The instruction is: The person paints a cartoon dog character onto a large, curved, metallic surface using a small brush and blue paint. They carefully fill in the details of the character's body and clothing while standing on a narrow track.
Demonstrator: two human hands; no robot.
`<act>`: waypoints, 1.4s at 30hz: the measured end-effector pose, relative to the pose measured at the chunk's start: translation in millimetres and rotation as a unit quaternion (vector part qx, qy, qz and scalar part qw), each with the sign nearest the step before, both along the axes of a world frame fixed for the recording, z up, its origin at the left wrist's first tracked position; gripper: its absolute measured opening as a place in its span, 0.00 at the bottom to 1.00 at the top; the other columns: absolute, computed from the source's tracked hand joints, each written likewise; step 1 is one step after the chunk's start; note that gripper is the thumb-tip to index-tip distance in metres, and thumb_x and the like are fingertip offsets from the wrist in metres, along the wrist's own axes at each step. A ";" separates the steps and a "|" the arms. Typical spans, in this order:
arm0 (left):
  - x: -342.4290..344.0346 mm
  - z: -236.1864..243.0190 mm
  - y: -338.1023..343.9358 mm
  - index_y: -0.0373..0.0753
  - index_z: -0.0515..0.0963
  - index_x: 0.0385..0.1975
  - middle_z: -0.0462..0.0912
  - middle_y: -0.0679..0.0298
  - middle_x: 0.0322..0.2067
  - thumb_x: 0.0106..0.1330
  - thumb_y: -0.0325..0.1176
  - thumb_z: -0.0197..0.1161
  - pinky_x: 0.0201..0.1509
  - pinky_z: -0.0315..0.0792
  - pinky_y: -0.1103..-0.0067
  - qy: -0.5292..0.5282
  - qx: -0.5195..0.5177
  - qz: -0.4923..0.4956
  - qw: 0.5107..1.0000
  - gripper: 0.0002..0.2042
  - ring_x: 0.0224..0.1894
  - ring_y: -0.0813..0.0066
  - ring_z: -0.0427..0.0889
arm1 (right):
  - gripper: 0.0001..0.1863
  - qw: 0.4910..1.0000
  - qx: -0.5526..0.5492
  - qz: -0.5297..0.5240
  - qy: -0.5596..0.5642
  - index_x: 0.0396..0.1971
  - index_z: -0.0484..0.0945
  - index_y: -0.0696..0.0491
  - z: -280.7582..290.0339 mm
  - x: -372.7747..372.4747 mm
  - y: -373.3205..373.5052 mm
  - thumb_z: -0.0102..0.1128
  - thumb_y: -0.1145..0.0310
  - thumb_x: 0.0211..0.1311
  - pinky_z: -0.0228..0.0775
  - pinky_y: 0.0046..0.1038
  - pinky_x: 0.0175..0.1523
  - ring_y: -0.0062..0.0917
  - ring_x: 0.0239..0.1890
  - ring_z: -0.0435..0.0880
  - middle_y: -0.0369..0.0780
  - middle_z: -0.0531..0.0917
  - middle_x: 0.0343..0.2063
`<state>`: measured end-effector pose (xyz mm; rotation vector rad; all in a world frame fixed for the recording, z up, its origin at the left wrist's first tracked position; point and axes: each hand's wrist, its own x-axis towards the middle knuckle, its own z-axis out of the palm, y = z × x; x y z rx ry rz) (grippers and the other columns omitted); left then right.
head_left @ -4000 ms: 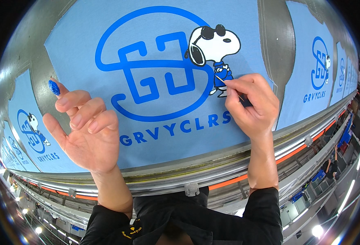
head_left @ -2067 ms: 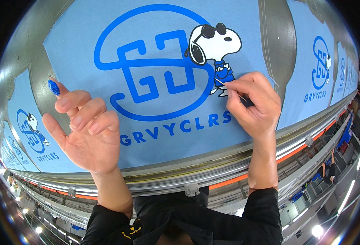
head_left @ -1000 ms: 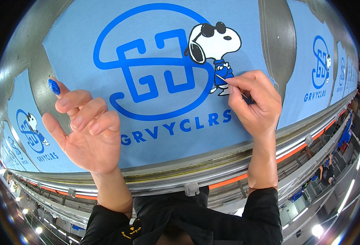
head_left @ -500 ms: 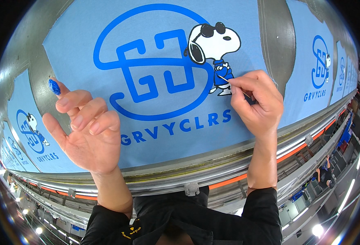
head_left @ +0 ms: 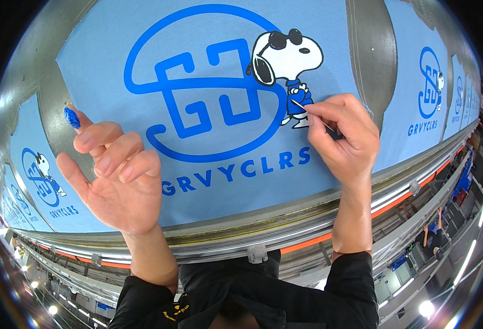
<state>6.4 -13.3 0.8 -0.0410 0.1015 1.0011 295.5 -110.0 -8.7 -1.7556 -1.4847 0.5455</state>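
Observation:
A light blue fabric panel (head_left: 104,60) lies flat under my hands, printed with a large blue looped logo, lettering and a white cartoon dog (head_left: 291,57) in dark sunglasses. My right hand (head_left: 345,134) pinches a thin wooden stick (head_left: 300,106) between thumb and fingers. The stick's tip is at the dog's blue top, and I cannot tell whether it touches. My left hand (head_left: 118,175) is raised palm up over the panel's left part, fingers apart and loosely curled. Wet-looking blue paint (head_left: 72,117) coats its index fingertip.
More printed blue panels lie along the grey table, one to the left (head_left: 33,142) and one to the right (head_left: 417,104). A metal rail (head_left: 225,241) with a clamp-like block (head_left: 257,254) runs along the near edge. Far right, another person (head_left: 430,238) stands beyond the rails.
Both my hands stay almost still; the stick's tip has shifted only slightly over the dog's blue top. The distant person at the right has changed posture.

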 end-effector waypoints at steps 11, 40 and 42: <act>0.2 -0.2 -0.5 0.47 0.61 0.72 0.73 0.71 0.53 0.77 0.56 0.42 0.51 0.62 0.74 0.000 -0.002 -0.001 1.000 0.30 0.47 0.75 0.69 | 0.10 1.000 -0.023 0.002 -0.006 0.32 0.86 0.58 2.6 2.1 -1.4 0.68 0.85 0.47 0.68 0.18 0.28 0.17 0.26 0.79 0.36 0.82 0.26; 1.2 0.5 -0.8 0.47 0.61 0.72 0.73 0.71 0.52 0.76 0.56 0.43 0.51 0.62 0.74 0.000 -0.007 0.000 1.000 0.30 0.46 0.75 0.69 | 0.09 0.999 -0.035 -0.024 0.030 0.31 0.86 0.57 6.5 2.9 -1.9 0.68 0.84 0.48 0.70 0.19 0.29 0.18 0.27 0.80 0.37 0.82 0.26; 2.4 1.2 -1.1 0.47 0.61 0.72 0.74 0.71 0.52 0.76 0.56 0.43 0.50 0.62 0.74 0.000 -0.009 0.002 1.000 0.30 0.46 0.75 0.69 | 0.09 0.996 -0.048 -0.053 0.047 0.31 0.86 0.57 9.4 8.6 -4.8 0.68 0.84 0.48 0.69 0.19 0.29 0.18 0.27 0.79 0.36 0.82 0.26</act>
